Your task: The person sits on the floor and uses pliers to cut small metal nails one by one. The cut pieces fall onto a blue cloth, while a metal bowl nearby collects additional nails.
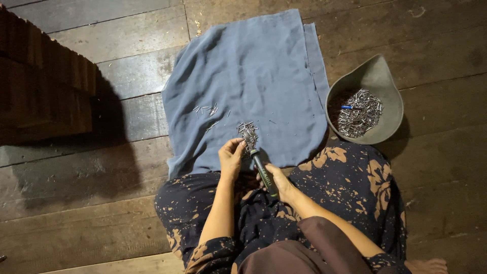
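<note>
At the lower centre of the frame, your right hand (pixel 276 178) is gripping a dark-handled tool (pixel 264 172); your left hand (pixel 232 155) is pinching at the nail cluster (pixel 248 132) on the blue cloth (pixel 253 71); next, steady picking seems needed

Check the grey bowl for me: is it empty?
No, the grey bowl holds a heap of small metal pins with one small blue piece among them.

Dark plank floor (pixel 127 40) bearing blue cloth (pixel 253 76) at upper centre, grey bowl (pixel 378 76) lying right, dark block (pixel 40 86) sitting upper left.
</note>
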